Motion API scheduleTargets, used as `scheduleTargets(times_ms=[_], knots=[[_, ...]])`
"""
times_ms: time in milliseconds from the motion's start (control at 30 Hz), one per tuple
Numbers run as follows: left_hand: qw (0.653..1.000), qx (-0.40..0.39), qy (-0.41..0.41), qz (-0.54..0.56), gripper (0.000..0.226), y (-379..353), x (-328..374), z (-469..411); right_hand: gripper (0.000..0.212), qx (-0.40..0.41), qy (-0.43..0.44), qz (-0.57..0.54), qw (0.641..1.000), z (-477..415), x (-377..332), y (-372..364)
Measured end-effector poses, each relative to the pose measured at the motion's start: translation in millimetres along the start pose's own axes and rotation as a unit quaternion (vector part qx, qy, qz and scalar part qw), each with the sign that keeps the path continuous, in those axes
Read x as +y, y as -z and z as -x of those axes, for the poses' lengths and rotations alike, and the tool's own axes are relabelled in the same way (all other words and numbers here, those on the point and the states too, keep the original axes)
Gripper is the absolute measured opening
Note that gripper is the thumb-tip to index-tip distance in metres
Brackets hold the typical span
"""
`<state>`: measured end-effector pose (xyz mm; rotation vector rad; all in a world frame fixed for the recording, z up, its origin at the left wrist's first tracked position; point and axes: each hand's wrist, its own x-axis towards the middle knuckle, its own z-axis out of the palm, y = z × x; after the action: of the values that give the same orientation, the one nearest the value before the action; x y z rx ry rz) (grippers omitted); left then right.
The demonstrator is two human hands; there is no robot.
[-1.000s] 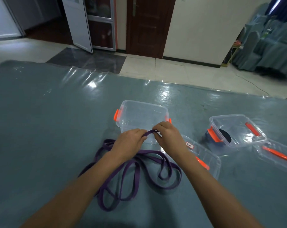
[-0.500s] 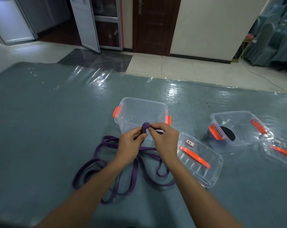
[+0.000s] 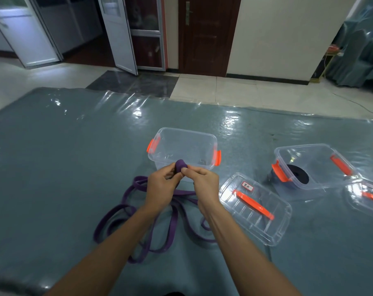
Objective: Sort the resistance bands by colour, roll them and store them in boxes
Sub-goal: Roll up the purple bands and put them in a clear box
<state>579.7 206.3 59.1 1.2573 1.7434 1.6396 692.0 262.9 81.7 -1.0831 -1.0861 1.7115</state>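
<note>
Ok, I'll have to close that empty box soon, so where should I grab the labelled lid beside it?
Probably the orange handle running along the middle of the lid, from above, with the right hand, the nearer one, once it frees the purple band. The lid lies flat on the table, so its thin rim offers little to pinch.

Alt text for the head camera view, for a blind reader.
Left hand and right hand pinch the rolled end of a purple resistance band, the rest looped on a grey table. Beyond, a clear box; right, a lid and second box holding a black roll.
</note>
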Motion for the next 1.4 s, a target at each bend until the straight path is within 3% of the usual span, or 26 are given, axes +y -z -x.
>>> scheduleTargets(times_ms=[167, 367, 567, 700, 833, 900, 1000, 1100, 1233, 1400], knots=[[0.997, -0.018, -0.021, -0.073, 0.020, -0.3, -7.5, -3.6, 0.018, -0.008, -0.008, 0.013, 1.000, -1.9, -0.1, 6.0], [0.983, -0.029, -0.089, -0.160, 0.015, 7.4, -12.0, -6.7, 0.015, -0.043, 0.003, 0.079, 0.996, -2.7, 0.8, 12.2], [0.953, -0.109, -0.137, -0.249, 0.017, 26.7, -10.6, -14.3, 0.010, -0.104, 0.033, 0.204, 0.973, -5.2, -4.9, 20.9], [0.932, -0.159, -0.151, -0.289, 0.007, 29.7, -5.0, -18.0, 0.040, -0.137, 0.093, 0.329, 0.930, -6.8, -13.5, 23.5], [0.905, -0.219, -0.143, -0.335, 0.009, 31.5, -3.7, -19.7, 0.030, -0.188, 0.133, 0.427, 0.874, -6.2, -15.9, 28.8], [0.909, -0.224, -0.130, -0.326, 0.009, 31.1, -3.0, -18.7, 0.027, -0.184, 0.118, 0.416, 0.883, -5.7, -15.8, 30.5], [0.951, -0.183, -0.089, -0.233, 0.007, 26.6, 1.6, -12.6, 0.026, -0.161, 0.085, 0.363, 0.914, -6.2, -17.2, 35.4], [0.987, -0.132, 0.005, -0.089, 0.028, 18.9, 5.2, -5.7, 0.026, -0.143, 0.053, 0.287, 0.946, -6.1, -19.9, 40.6], [0.994, -0.083, 0.059, 0.029, 0.037, 12.9, 6.0, 1.6, 0.026, -0.155, 0.013, 0.153, 0.976, -2.4, -18.5, 40.8], [0.992, -0.085, 0.069, 0.067, 0.037, 10.4, 8.8, 3.2, 0.024, -0.153, -0.047, 0.024, 0.987, -1.9, -8.7, 39.5]])
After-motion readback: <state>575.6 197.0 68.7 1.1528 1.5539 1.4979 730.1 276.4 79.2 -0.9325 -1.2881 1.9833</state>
